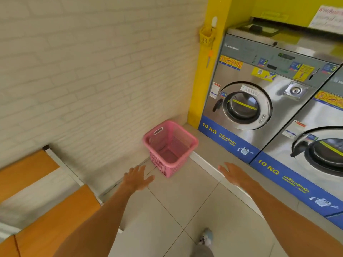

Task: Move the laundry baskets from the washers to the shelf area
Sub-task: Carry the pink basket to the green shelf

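Observation:
An empty pink laundry basket [169,147] stands upright on the tiled floor in the corner, between the white brick wall and the left steel washer [259,101]. A second washer [319,145] is at the right edge. My left hand [137,178] is stretched out with fingers spread, just short of the basket's near left corner and not touching it. My right hand [233,173] is also spread, to the right of the basket, over the raised step in front of the washers. Neither hand holds anything.
An orange-and-white bench [46,206] runs along the wall at the lower left. A low white step [207,164] edges the washers' platform. A small yellow basket [207,37] hangs on the yellow pillar. My shoe [206,236] is on the floor tiles.

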Demonstrator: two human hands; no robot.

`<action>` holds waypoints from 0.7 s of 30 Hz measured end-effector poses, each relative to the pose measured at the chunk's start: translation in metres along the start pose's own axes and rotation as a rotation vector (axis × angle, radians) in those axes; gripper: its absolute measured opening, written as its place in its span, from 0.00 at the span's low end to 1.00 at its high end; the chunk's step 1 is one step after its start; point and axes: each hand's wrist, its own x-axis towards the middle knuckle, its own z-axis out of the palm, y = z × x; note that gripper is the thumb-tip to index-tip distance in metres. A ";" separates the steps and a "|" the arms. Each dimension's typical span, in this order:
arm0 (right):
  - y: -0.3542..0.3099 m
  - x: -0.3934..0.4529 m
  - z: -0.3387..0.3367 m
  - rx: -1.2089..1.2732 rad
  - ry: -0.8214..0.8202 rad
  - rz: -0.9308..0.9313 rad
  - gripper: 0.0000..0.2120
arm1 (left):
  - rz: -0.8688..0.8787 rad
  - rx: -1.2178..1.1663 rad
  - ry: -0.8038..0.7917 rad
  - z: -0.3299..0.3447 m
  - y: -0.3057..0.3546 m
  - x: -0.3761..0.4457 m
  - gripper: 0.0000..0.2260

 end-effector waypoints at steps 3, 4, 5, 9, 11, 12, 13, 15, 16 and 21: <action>0.011 0.083 -0.027 0.012 -0.052 -0.052 0.55 | -0.082 -0.043 0.010 -0.007 0.027 0.046 0.38; 0.013 0.108 -0.041 -0.019 -0.071 -0.067 0.60 | -0.109 -0.070 0.004 -0.010 0.037 0.061 0.38; 0.012 0.131 -0.055 -0.034 -0.075 -0.088 0.60 | -0.132 -0.098 -0.003 -0.014 0.048 0.073 0.38; 0.011 0.216 -0.107 -0.090 -0.098 -0.167 0.54 | -0.239 -0.191 0.036 -0.022 0.089 0.130 0.37; 0.006 0.256 -0.126 -0.120 -0.145 -0.179 0.43 | -0.261 -0.243 0.035 -0.023 0.107 0.153 0.37; 0.001 0.274 -0.131 -0.128 -0.153 -0.203 0.38 | -0.282 -0.268 0.037 -0.021 0.114 0.161 0.38; -0.009 0.287 -0.137 -0.159 -0.168 -0.224 0.37 | -0.306 -0.283 0.033 -0.019 0.118 0.169 0.38; -0.032 0.312 -0.146 -0.203 -0.215 -0.265 0.38 | -0.363 -0.309 0.004 -0.017 0.122 0.184 0.39; -0.043 0.327 -0.149 -0.236 -0.237 -0.286 0.36 | -0.390 -0.325 -0.007 -0.017 0.122 0.193 0.39; -0.097 0.420 -0.136 -0.287 -0.301 -0.366 0.34 | -0.508 -0.419 -0.013 -0.010 0.111 0.256 0.38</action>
